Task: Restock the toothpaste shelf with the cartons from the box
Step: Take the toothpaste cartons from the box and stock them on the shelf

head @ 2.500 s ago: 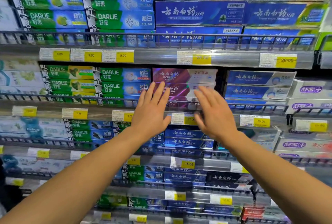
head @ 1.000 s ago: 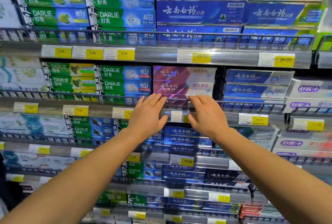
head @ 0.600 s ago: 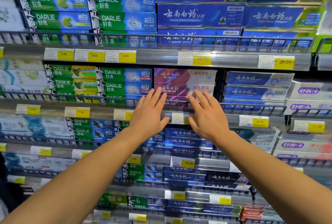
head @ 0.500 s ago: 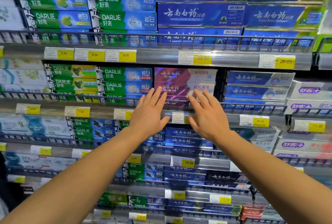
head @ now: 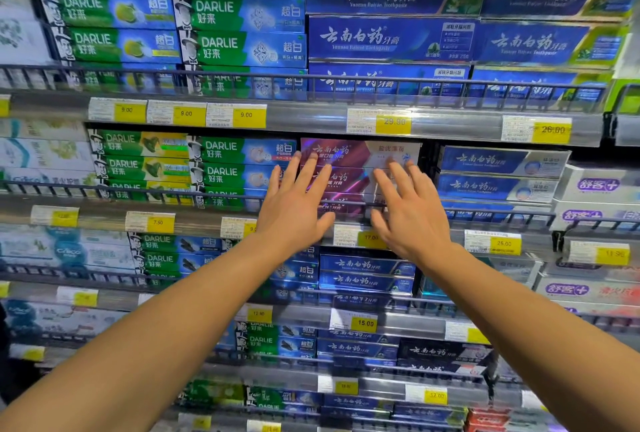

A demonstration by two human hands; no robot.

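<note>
- Hands first: I see both raised to the 2nd shelf from top, palms facing the stock, forearms coming in from the bottom corners.
- Left hand (head: 294, 209): fingers straight and spread, gripping nothing; tips lie over the left end of the purple cartons (head: 349, 168), thumb down by the shelf's price strip.
- Right hand (head: 410, 215): same pose, fingers straight and fanned, holding nothing; tips over the pale right end of the same stack.
- Can't tell if the fingertips actually press the carton faces or sit just in front (no side view).
- Purple cartons: stacked flat, 3 high as far as I can count, lowest one partly behind the wire rail (head: 138, 190) at the shelf's front edge. Stack sits between the two hands' reach, in the middle section of that shelf.
- Left of the stack, touching or nearly so: green Darlie cartons (head: 239, 161), also stacked.
- Right of it, past a dark gap: blue-and-white cartons (head: 498, 171), then white cartons (head: 599, 185) w/ purple lettering.
- Price tag (head: 367, 236) reading 17.00 shows between the two hands, under the purple stack.
- Shelf above: more Darlie on the left, large dark blue cartons (head: 391, 38) on the right, tags 9.00 and 29.90 on its strip.
- Shelves below: more blue and green cartons; bottom rows too blurred for me to read.
- Supply box isn't visible from my feed.
</note>
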